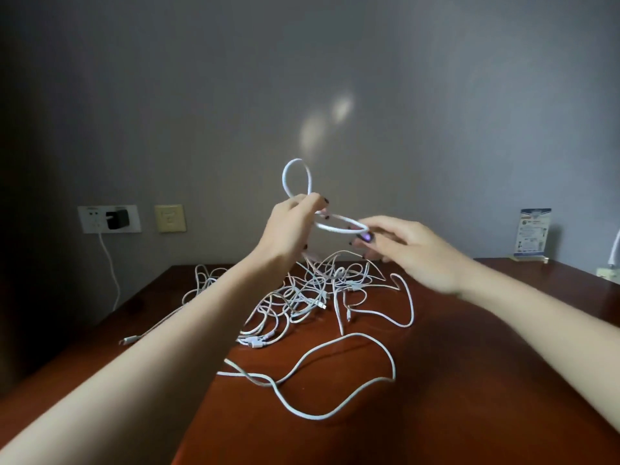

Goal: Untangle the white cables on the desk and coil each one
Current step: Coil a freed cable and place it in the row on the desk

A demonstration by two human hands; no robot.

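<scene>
Two loops, white cable (337,230) | left hand (292,226) pinches it | right hand (412,250) pinches it | tangle (312,290) on desk (469,380)

On the grey wall (302,62) we take the white socket panel (90,219) as our marker. A black charger (117,219) sits plugged into its right half, and a white lead (112,266) hangs below. Just right of the panel is a beige switch plate (170,218). Far to the right stands a blue-and-white printed card (534,231) (text too small to read).
</scene>
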